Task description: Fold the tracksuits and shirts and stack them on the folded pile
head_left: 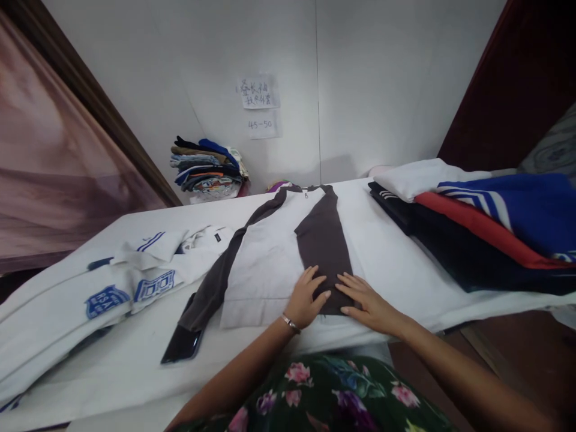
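A white jacket (263, 252) with dark grey sleeves lies flat on the table in front of me, its collar and a small zipper pull at the far end. Its right-hand sleeve (324, 246) is folded in over the body, while the left-hand sleeve (216, 282) stretches out toward the lower left. My left hand (307, 295) rests open on the lower part of the folded sleeve, fingers spread. On the same sleeve's right edge, my right hand (369, 302) also lies open, fingers apart. Under the end of the outstretched sleeve, a black phone (181, 344) is partly covered.
White garments with blue badges (108, 300) spread over the table's left side. Folded clothes in white, red, black and blue (477, 219) are piled on the right. A stack of folded clothes (207, 168) stands by the back wall, below paper notes (260, 93).
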The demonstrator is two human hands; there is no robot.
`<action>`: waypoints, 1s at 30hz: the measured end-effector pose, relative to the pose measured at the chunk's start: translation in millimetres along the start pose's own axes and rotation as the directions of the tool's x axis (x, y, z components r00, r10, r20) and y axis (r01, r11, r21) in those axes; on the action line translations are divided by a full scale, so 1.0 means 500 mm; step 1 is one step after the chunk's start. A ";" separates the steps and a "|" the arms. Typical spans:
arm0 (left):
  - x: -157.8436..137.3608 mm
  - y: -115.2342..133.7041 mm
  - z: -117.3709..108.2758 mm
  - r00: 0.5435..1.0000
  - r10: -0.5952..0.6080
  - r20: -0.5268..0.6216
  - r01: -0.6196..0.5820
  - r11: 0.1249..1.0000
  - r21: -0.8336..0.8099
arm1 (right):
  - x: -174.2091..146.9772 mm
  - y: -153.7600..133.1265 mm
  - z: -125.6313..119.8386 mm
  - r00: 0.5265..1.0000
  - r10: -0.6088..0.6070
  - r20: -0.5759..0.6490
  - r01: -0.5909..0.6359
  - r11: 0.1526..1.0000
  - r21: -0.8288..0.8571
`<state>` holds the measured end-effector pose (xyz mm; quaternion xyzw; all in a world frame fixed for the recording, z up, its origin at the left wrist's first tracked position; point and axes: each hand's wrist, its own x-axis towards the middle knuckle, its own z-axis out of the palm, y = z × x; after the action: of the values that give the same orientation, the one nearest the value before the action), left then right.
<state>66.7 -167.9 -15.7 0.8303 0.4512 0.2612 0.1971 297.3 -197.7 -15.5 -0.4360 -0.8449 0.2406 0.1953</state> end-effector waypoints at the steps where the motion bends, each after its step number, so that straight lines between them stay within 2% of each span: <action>1: -0.014 0.003 0.001 0.999 0.032 0.020 -0.032 0.999 -0.002 | -0.011 0.000 0.005 1.000 -0.003 -0.018 0.002 1.000 -0.022; 4: -0.039 0.006 0.002 0.987 0.113 0.117 -0.118 0.993 0.031 | -0.023 0.003 0.020 0.998 -0.018 -0.062 0.013 0.996 -0.084; 7: -0.042 0.005 -0.001 0.974 0.135 0.181 -0.153 0.984 0.092 | -0.017 0.004 0.031 0.994 -0.038 -0.105 0.023 0.990 -0.137; 13: -0.024 0.015 -0.010 0.982 0.124 0.144 -0.148 0.974 0.170 | 0.002 0.000 0.030 0.958 -0.098 -0.268 0.061 0.988 -0.143; 16: -0.016 0.028 -0.012 0.977 0.179 0.119 -0.196 0.969 0.148 | 0.003 0.001 0.014 0.940 -0.125 -0.317 0.087 0.987 -0.132; 18: -0.018 0.034 -0.007 0.966 0.219 0.135 -0.238 0.960 0.145 | -0.002 0.007 0.008 0.946 -0.137 -0.295 0.103 0.986 -0.128; 22: -0.040 0.033 0.017 0.964 0.209 0.164 -0.238 0.953 0.188 | -0.021 0.032 0.020 0.975 -0.116 -0.191 0.098 0.990 -0.104; 25: -0.052 0.022 0.018 0.947 0.267 0.177 -0.290 0.950 0.115 | -0.033 0.045 0.034 0.985 -0.078 -0.152 0.061 0.992 -0.107; 28: -0.047 -0.009 -0.024 0.960 0.260 0.103 -0.266 0.963 0.050 | -0.037 0.042 0.033 0.992 -0.046 -0.120 0.031 0.992 -0.125; 30: -0.042 -0.045 -0.078 0.991 0.136 -0.009 -0.134 0.986 0.095 | -0.036 0.032 0.026 0.993 -0.023 -0.117 0.006 0.991 -0.137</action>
<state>18.5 -170.6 -3.0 0.8652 0.4074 0.2589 0.1360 310.5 -207.4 -37.5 -0.4557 -0.8494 0.1546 0.2166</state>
